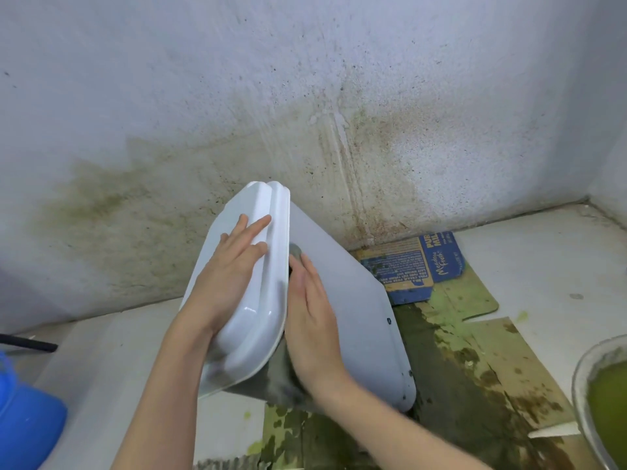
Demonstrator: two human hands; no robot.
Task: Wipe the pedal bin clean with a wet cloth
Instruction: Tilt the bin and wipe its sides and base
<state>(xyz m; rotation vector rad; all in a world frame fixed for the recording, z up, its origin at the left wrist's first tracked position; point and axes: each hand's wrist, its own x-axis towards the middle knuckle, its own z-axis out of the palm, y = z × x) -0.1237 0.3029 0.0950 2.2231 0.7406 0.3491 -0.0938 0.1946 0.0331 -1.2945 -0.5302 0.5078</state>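
1. Pedal bin (349, 300) sits tilted on stained cardboard (475, 351), by the wall.
2. Your left hand (230, 276) lies flat, fingers straight, on the lid (268, 320); no real grip.
3. Your right hand (315, 320) presses the grey cloth (281, 378) flat against the side.
4. Risk: hard wiping could slide or tip the bin, since the cardboard looks wet.

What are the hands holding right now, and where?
Left hand rests flat on the white plastic pedal bin's lid. Right hand presses a grey wet cloth flat against the bin's side; neither grips.
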